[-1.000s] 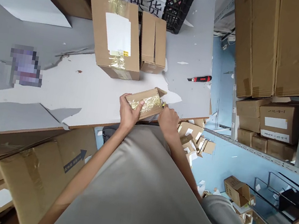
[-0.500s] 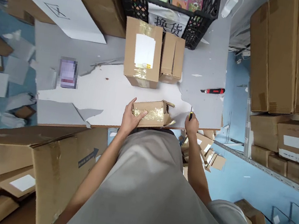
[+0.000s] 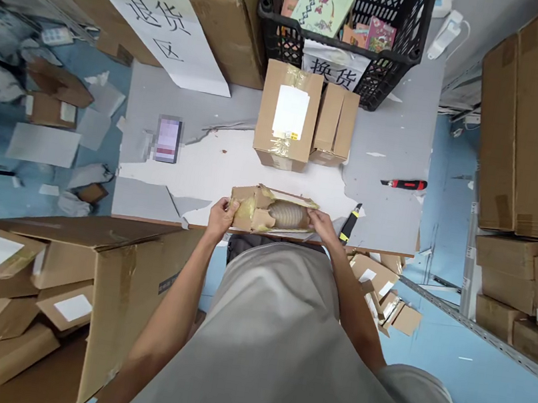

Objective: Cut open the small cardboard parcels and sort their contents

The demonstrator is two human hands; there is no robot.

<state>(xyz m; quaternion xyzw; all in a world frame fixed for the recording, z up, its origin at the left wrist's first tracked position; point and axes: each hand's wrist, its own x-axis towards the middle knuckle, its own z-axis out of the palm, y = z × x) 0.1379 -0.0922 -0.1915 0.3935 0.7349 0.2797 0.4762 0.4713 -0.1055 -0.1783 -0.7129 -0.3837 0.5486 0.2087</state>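
A small cardboard box (image 3: 245, 219) with shiny tape lies along the table's front edge, its flaps parted. Inside shows a ribbed, rounded bundle in clear wrap (image 3: 287, 216); what it wraps cannot be made out. My left hand (image 3: 221, 216) grips the box's left end, thumb on top. At the other end, my right hand (image 3: 322, 225) is closed on the box's right edge, close to the bundle. Just right of that hand lies a black and yellow utility knife (image 3: 349, 223), out of my grasp.
Two closed cardboard boxes (image 3: 289, 110) stand behind, before a black crate (image 3: 394, 69) of booklets. A red and black utility knife (image 3: 404, 183) lies right, a phone (image 3: 168, 139) left. A large carton (image 3: 134, 289) of boxes is at lower left; shelves of cartons (image 3: 532, 133) rise right.
My right hand has put down the yellow and black utility knife and moved left onto the box. The box's flaps have opened, exposing the wrapped bundle. The view has shifted left.
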